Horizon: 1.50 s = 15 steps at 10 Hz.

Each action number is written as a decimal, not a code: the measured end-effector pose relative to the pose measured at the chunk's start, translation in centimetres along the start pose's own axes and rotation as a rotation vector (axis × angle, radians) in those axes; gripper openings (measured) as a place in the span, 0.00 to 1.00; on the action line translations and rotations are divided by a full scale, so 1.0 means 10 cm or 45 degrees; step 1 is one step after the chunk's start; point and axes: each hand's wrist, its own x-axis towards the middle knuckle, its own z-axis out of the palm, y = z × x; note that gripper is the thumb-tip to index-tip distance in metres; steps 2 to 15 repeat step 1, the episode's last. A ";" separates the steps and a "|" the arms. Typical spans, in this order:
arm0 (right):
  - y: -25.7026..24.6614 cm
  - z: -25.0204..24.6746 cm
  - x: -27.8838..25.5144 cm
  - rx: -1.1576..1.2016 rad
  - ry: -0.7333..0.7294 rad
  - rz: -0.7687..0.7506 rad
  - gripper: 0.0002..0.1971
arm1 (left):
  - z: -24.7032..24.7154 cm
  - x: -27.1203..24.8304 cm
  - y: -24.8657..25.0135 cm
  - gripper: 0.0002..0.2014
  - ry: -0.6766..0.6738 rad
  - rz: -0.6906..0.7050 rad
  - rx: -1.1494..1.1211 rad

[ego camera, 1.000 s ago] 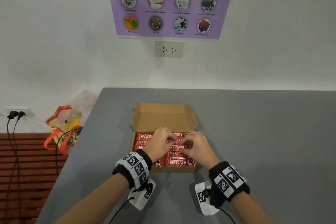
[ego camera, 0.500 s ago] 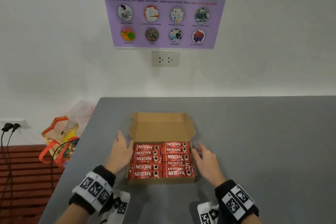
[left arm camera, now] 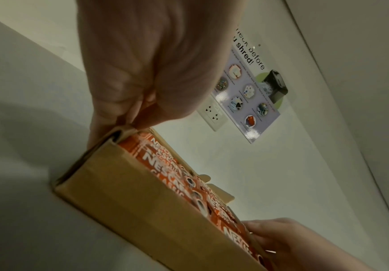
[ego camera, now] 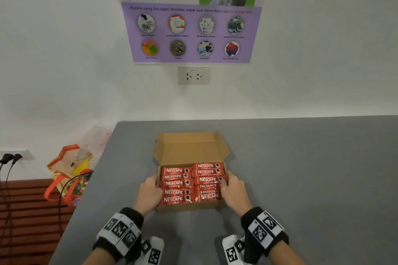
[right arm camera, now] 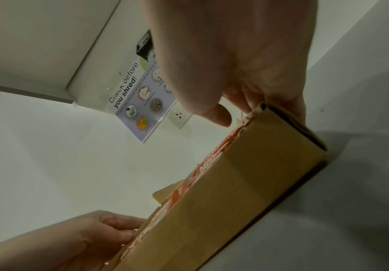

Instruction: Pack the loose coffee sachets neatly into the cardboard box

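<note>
The cardboard box [ego camera: 189, 207] sits on the grey table with its lid [ego camera: 190, 148] folded back. Red Nescafe sachets [ego camera: 176, 184] fill it in two flat columns. My left hand [ego camera: 153, 186] grips the box's left wall, and in the left wrist view the left hand [left arm camera: 128, 117] pinches that wall's top edge beside the sachets [left arm camera: 163, 163]. My right hand [ego camera: 228, 183] holds the right wall, with a digit lying over the sachets' ends. In the right wrist view the right hand [right arm camera: 246, 88] curls over the box [right arm camera: 235, 201] corner. No loose sachets show on the table.
The grey table [ego camera: 301, 168] runs far to the right and back to the white wall. Its left edge lies close to the box, and beyond it an orange-handled bag [ego camera: 69, 172] sits lower down. A wall socket [ego camera: 193, 75] and a poster hang above.
A second ago both hands pressed on the sachets inside the box. They then moved out to its sides, and now they grip the side walls.
</note>
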 end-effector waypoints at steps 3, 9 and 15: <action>-0.10 -0.03 0.16 0.040 -0.003 0.055 0.10 | -0.02 0.16 0.05 0.09 0.027 0.021 -0.029; -0.10 -0.03 0.16 0.040 -0.003 0.055 0.10 | -0.02 0.16 0.05 0.09 0.027 0.021 -0.029; -0.10 -0.03 0.16 0.040 -0.003 0.055 0.10 | -0.02 0.16 0.05 0.09 0.027 0.021 -0.029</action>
